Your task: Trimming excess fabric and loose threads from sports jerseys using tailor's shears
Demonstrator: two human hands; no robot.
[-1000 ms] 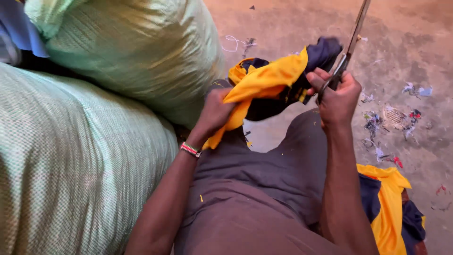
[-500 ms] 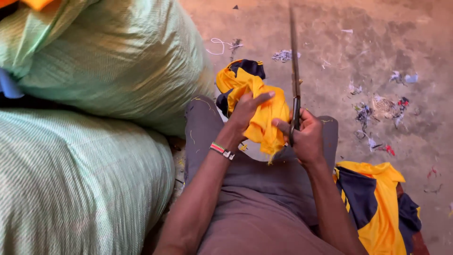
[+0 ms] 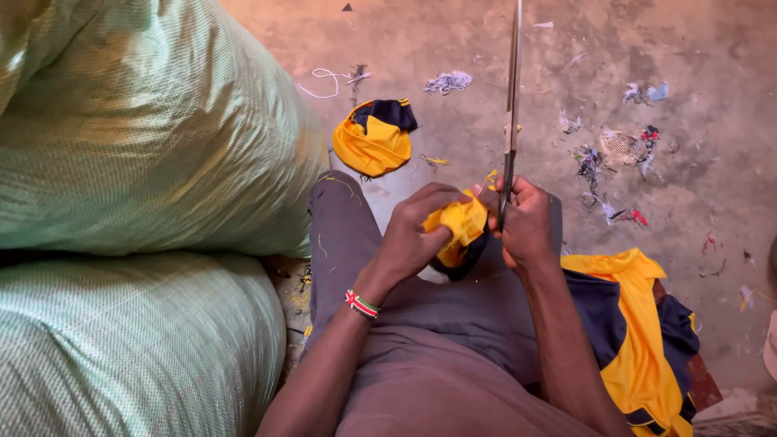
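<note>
**Head view: two hands on a yellow scrap and a pair of shears**

Head camera looks down over the person's lap, clad in grey trousers point(image 3: 453, 356). The left hand point(image 3: 413, 235) is closed around a bunched piece of yellow cloth point(image 3: 461, 222), fingers curled over its top, holding it just above the knees. A dark blue part of the same piece hangs below the hand. A beaded wristband point(image 3: 362, 304) in red, white and green circles the left wrist.

The right hand point(image 3: 526, 222) grips the handles of long scissors point(image 3: 511, 105), whose blades point straight up and away from the body, thin and closed together as far as can be told. The hand touches the yellow cloth on its right side.

On the concrete floor point(image 3: 712, 186) ahead of the knees lies a separate cut piece of yellow and navy fabric point(image 3: 374, 137). A larger yellow and navy garment point(image 3: 639, 340) lies beside the right thigh. Small cloth scraps point(image 3: 615, 154) are scattered on the floor to the right. Two large pale green woven sacks point(image 3: 146, 129) fill the left side, one stacked on the other, touching the left leg.
</note>
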